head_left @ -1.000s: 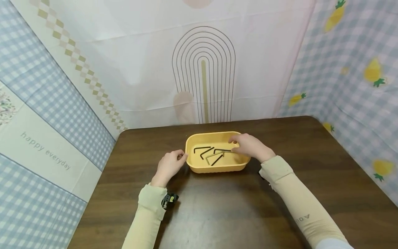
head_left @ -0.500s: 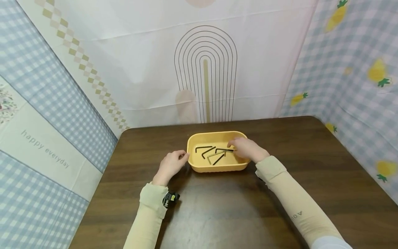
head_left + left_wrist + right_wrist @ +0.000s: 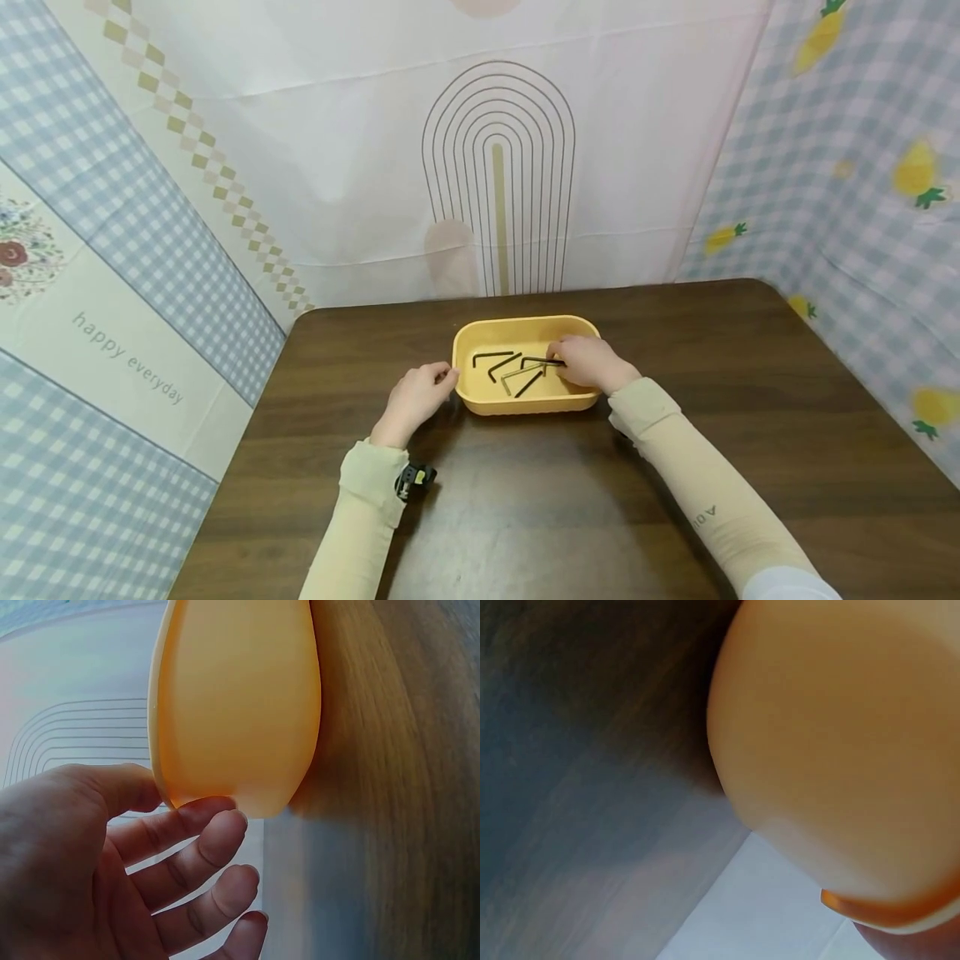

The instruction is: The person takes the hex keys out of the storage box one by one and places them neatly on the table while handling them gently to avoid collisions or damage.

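A yellow plastic tray (image 3: 525,407) stands on the table. Several L-shaped hex keys lie in it, most of them black and one brass-coloured hex key (image 3: 519,373). My left hand (image 3: 415,398) holds the tray's left end; in the left wrist view the thumb is at the rim and the index finger against the outer wall. My right hand (image 3: 590,363) reaches inside the tray at its right side, its fingers curled at the right end of a black hex key (image 3: 534,362). The right wrist view shows mostly the tray's outer wall (image 3: 840,750), which hides the fingers.
The dark wooden table (image 3: 510,500) extends in front of the tray and to both sides. Behind it hangs a white printed cloth (image 3: 337,167), with a blue checked cloth (image 3: 847,275) at the right. A small black device (image 3: 415,481) sits at the left wrist.
My right hand has moved a little left and down inside the tray, and its fingers have drawn together around the black hex key's end. The left hand stays at the tray's end.
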Available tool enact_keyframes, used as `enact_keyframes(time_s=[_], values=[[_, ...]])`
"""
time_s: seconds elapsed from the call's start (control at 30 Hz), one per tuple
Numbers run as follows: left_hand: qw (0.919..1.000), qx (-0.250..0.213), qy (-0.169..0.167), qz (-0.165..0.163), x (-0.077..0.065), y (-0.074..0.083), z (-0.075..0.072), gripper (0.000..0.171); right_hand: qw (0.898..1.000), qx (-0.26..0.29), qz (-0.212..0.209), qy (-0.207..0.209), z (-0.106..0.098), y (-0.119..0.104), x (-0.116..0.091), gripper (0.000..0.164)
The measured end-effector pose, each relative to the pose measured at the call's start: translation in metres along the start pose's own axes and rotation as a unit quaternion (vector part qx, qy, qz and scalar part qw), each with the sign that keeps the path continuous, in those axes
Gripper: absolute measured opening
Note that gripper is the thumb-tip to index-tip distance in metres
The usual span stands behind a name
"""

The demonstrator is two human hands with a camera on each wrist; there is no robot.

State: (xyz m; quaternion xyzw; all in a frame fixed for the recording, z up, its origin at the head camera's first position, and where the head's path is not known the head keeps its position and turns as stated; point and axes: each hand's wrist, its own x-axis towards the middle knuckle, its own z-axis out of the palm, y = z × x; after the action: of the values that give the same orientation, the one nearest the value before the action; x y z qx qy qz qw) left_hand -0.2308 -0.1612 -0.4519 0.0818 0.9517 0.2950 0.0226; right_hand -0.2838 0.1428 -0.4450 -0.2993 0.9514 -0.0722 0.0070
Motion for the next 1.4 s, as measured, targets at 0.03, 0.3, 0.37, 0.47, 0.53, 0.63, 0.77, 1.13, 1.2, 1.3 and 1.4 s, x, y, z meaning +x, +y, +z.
enact_keyframes(time_s=[0.03,0.3,0.37,0.47,0.53,0.63,0.77,1.13,1.2,1.3,1.4], values=[[1.0,0.0,0.001,0.001,0.0,0.0,0.0,0.028,1.0,-0.002,0.0,0.003,0.0,0.0,0.0,0.015],[1.0,-0.001,-0.003,0.001,-0.001,0.003,0.001,0.028,1.0,-0.014,0.007,0.01,0.007,0.0,0.002,0.01],[1.0,-0.002,-0.002,0.001,-0.001,0.004,0.0,0.028,1.0,-0.018,0.007,0.01,0.008,0.0,0.003,0.008],[1.0,-0.001,0.001,0.001,0.0,0.005,0.0,0.027,1.0,-0.022,0.004,0.014,0.008,0.0,0.003,0.005],[1.0,0.0,0.002,0.001,0.0,0.006,0.0,0.026,1.0,-0.023,0.003,0.016,0.008,0.0,0.003,0.006],[1.0,-0.001,0.003,-0.002,0.0,0.006,0.001,0.026,1.0,-0.02,0.004,0.014,0.007,-0.001,0.003,0.009],[1.0,0.0,0.003,-0.003,0.0,0.007,0.002,0.026,1.0,-0.014,0.006,0.007,0.008,-0.001,0.003,0.012],[0.9999,0.0,0.012,-0.007,-0.001,0.008,0.003,0.026,1.0,0.01,-0.013,-0.007,0.011,0.0,0.003,0.009],[0.9999,-0.001,0.015,-0.008,-0.001,0.009,0.003,0.025,1.0,0.015,-0.01,-0.018,0.01,0.0,0.003,0.011],[0.9998,0.0,0.016,-0.009,0.0,0.01,0.003,0.025,0.999,0.025,-0.002,-0.032,0.009,-0.002,0.003,0.013],[0.9998,0.001,0.018,-0.009,-0.001,0.011,0.003,0.025,0.999,0.032,0.006,-0.042,0.007,-0.003,0.003,0.014]])
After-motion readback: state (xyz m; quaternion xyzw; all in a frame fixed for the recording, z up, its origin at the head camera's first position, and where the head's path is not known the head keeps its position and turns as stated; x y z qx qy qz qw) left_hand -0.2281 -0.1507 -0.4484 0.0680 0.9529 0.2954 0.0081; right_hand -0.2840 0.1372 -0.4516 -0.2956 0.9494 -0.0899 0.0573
